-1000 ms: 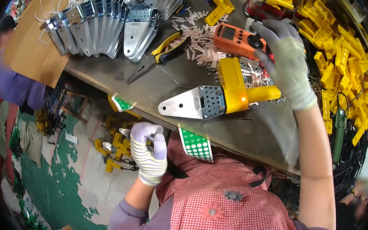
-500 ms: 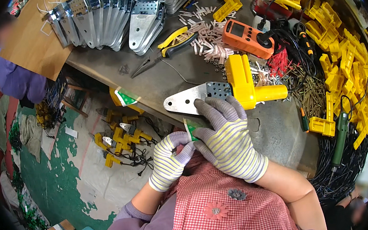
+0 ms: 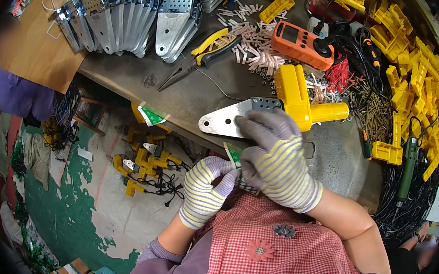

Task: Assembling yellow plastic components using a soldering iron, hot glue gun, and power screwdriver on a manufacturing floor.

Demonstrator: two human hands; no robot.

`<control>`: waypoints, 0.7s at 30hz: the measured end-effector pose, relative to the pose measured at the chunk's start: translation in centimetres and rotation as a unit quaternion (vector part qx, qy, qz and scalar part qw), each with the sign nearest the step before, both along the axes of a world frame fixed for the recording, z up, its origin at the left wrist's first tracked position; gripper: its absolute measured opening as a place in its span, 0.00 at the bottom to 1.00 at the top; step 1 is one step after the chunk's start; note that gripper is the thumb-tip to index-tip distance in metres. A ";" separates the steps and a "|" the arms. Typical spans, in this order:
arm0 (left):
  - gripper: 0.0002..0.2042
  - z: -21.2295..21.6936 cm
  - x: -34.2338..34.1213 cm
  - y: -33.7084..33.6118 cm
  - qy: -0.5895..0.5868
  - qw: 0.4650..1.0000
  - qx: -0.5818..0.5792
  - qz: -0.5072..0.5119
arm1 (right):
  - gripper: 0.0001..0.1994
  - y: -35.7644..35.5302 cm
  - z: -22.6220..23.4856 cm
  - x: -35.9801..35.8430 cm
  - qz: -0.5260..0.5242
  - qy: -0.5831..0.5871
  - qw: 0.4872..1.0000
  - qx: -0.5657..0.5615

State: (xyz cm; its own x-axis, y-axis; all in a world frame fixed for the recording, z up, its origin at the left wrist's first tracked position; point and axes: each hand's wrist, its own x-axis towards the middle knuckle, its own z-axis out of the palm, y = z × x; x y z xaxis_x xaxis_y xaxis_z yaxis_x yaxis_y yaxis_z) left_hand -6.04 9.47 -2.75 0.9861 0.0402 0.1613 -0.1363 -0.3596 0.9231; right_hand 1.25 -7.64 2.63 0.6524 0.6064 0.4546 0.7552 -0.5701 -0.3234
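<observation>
My left hand (image 3: 207, 188), in a striped knit glove, pinches a small green-and-white sticker (image 3: 233, 155) at the table's front edge. Against the sticker's right side is my gloved right hand (image 3: 279, 165), fingers curled and somewhat blurred; what its fingertips hold is hidden. A dark patterned strip (image 3: 247, 185) shows below, between the two hands. Just beyond my right fingers lies a tapered metal plate (image 3: 221, 120) with holes, fixed to a yellow plastic housing (image 3: 294, 95) whose round handle points right.
Metal brackets (image 3: 174, 22) stand in rows at the back left. Long-nose pliers (image 3: 194, 60), an orange multimeter (image 3: 301, 45), screws (image 3: 372, 104) and yellow housings (image 3: 418, 83) cover the back and right. A green electric screwdriver (image 3: 406, 169) lies right. Yellow tools with cords (image 3: 145, 162) lie on the floor.
My right hand has shifted slightly right and its fingers have curled in, off the metal plate's near edge. More of the sticker and the dark patterned strip now shows.
</observation>
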 end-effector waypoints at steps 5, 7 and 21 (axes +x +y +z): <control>0.06 -0.1 0.8 1.6 -0.048 0.995 0.064 -0.062 | 0.10 -4.6 3.0 1.1 -0.095 -0.005 0.991 0.089; 0.11 1.5 2.3 2.9 -0.176 0.973 0.140 -0.041 | 0.07 -7.4 2.4 3.1 -0.177 0.003 0.965 0.194; 0.48 3.9 11.5 -3.8 -0.178 0.912 0.343 -0.139 | 0.11 -9.5 3.0 5.3 -0.147 0.113 0.978 0.099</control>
